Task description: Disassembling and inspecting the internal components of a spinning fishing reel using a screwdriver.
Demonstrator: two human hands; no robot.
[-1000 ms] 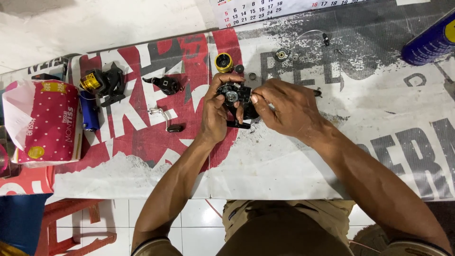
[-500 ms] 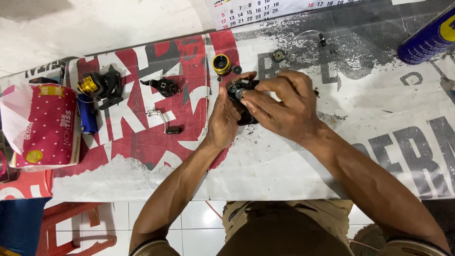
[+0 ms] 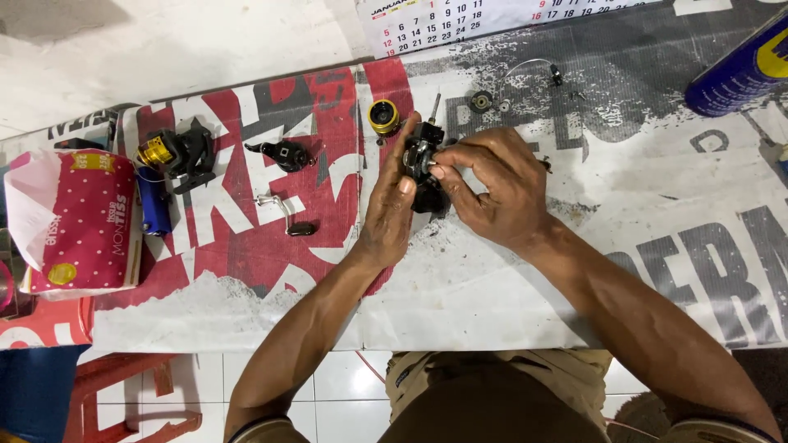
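Both hands hold a black reel body [image 3: 423, 168] just above the bench [image 3: 657, 238]: the left hand [image 3: 392, 201] cups its side, the right hand [image 3: 492, 189] pinches its top. A gold spool [image 3: 383, 116] lies just beyond the left fingertips.

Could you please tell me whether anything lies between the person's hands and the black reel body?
Nothing visible does: the left hand and right hand both touch the black metal reel body directly, raised above the printed banner.
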